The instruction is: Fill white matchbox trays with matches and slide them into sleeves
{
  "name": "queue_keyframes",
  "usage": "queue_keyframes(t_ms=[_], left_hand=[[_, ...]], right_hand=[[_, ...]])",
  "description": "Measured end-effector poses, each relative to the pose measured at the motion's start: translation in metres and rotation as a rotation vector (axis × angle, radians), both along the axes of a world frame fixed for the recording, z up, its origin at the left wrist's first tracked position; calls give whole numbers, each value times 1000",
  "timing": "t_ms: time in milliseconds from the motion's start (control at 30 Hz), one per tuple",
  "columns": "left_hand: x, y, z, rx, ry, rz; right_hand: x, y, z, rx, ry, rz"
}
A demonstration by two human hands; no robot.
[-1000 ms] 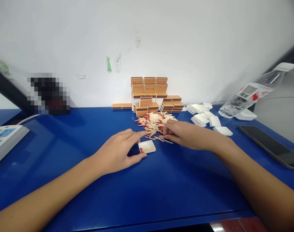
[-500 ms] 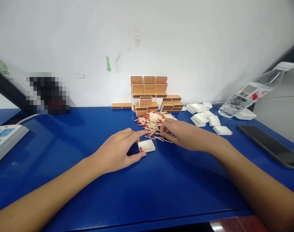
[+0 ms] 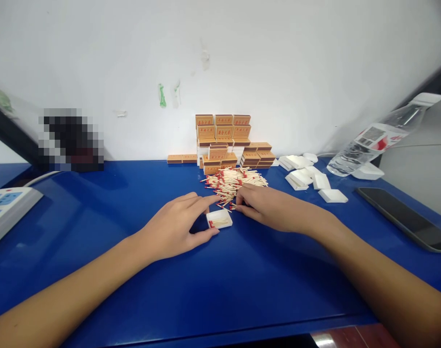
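A small white matchbox tray [image 3: 220, 218] with a few red-tipped matches in it lies on the blue table [image 3: 213, 285]. My left hand [image 3: 177, 226] holds the tray between thumb and forefinger. Just right of it, my right hand [image 3: 267, 205] rests with fingers curled on the near edge of a loose pile of matches [image 3: 235, 181], pinching some matches beside the tray.
Stacked orange matchboxes [image 3: 226, 140] stand against the white wall behind the pile. Several empty white trays [image 3: 307, 176] lie to the right. A plastic water bottle [image 3: 376, 142] and a black phone [image 3: 405, 217] are at far right, a power strip [image 3: 6, 208] at far left.
My right hand has slid left along the pile's near edge, closer to the tray, drawing matches with it. The left hand and tray have stayed put.
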State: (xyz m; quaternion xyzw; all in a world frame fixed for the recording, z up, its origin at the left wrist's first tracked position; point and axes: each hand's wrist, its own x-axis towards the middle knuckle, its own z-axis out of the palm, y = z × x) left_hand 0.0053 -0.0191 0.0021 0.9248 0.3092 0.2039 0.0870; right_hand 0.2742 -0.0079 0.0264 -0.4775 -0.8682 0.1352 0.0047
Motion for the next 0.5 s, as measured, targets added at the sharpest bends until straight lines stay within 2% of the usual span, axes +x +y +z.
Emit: queue_keyframes(t_ms=[167, 500], left_hand=[[0, 0, 0, -2, -4, -5], [0, 1, 0, -2, -10, 8]], right_hand=[[-2, -2, -2, 65, -42, 29], [-1, -1, 1, 60, -62, -20]])
